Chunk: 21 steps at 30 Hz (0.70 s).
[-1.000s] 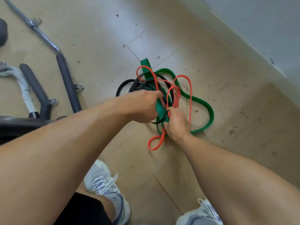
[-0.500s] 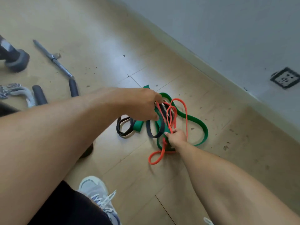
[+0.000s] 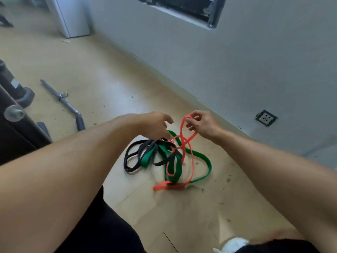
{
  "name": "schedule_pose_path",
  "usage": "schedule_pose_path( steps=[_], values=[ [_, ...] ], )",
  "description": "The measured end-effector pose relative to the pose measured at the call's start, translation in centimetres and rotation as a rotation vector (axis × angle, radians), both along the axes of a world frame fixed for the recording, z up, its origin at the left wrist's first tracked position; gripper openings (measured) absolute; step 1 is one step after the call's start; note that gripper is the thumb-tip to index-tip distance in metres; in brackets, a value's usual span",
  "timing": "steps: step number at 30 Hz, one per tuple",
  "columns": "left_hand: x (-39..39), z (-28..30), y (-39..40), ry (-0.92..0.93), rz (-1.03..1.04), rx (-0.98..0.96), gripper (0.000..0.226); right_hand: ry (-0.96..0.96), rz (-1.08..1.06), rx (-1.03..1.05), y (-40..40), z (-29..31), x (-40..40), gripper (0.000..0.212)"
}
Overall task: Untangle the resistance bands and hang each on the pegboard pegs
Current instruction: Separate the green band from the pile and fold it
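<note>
Right hand (image 3: 202, 125) pinches the red band's (image 3: 184, 143) top loop; tangle hangs toward six o'clock; left hand (image 3: 156, 126) grips black band (image 3: 135, 152) and green band (image 3: 204, 159).

Home gym: lat bar (image 3: 60, 98), resistance bands (image 3: 171, 161).

bare pale wooden floor (image 3: 102, 73) lay open between the tangle and the grey wall (image 3: 237, 61), and again on the near side toward the person's legs. the heap of flat green band (image 3: 204, 159), thin orange-red band (image 3: 183, 148) and black band (image 3: 131, 156) blocked the middle, its loops crossing one another. to the left a chrome bar with a black grip (image 3: 62, 99) lay on the floor, well apart from the heap, with dark gym equipment (image 3: 12, 88) crowding the left edge.
</note>
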<state>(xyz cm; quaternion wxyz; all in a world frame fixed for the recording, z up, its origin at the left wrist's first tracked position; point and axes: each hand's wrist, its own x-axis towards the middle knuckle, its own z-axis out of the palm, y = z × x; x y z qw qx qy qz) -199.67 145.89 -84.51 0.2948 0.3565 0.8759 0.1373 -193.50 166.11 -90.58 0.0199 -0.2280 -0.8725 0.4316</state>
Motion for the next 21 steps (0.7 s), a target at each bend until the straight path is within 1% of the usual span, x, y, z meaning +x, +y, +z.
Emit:
schedule_pose_path(
  steps=[3, 6, 9, 12, 13, 15, 17, 18, 20, 21],
  values=[
    [0.6, 1.0, 0.1, -0.036, 0.023, 0.058, 0.069, -0.035, 0.174, 0.111, -0.2, 4.9, 0.9, 0.017],
    [1.2, 1.5, 0.2, -0.040, 0.002, 0.035, 0.068, -0.048, 0.234, 0.220, -0.1, 6.4, 1.4, 0.012],
    [1.5, 1.3, 0.1, -0.035, -0.041, -0.031, 0.064, -0.124, 0.183, 0.443, 1.1, 4.5, 1.0, 0.021],
    [0.9, 0.4, -0.1, -0.030, -0.065, -0.099, 0.060, -0.307, 0.153, 0.705, 2.7, 0.9, 0.1, 0.043],
    [0.5, 0.1, -0.2, -0.029, -0.061, -0.114, 0.060, -0.353, 0.174, 0.734, 3.0, -0.4, -0.5, 0.046],
    [-0.5, -0.4, -0.5, -0.033, -0.037, -0.124, 0.061, -0.412, 0.213, 0.607, 2.1, -3.5, -1.7, 0.040],
    [-1.6, -0.8, -1.0, -0.047, -0.008, -0.124, 0.060, -0.479, 0.296, 0.478, -0.1, -7.2, -2.1, 0.033],
    [-2.1, -1.0, -1.2, -0.057, 0.008, -0.120, 0.059, -0.511, 0.341, 0.433, -1.4, -9.4, -2.1, 0.033],
    [-2.9, -1.5, -1.7, -0.078, 0.039, -0.113, 0.057, -0.565, 0.401, 0.372, -3.9, -14.0, -1.5, 0.039],
    [-3.2, -1.7, -1.9, -0.089, 0.049, -0.114, 0.057, -0.577, 0.393, 0.339, -4.9, -16.2, -1.2, 0.043]
  ],
)
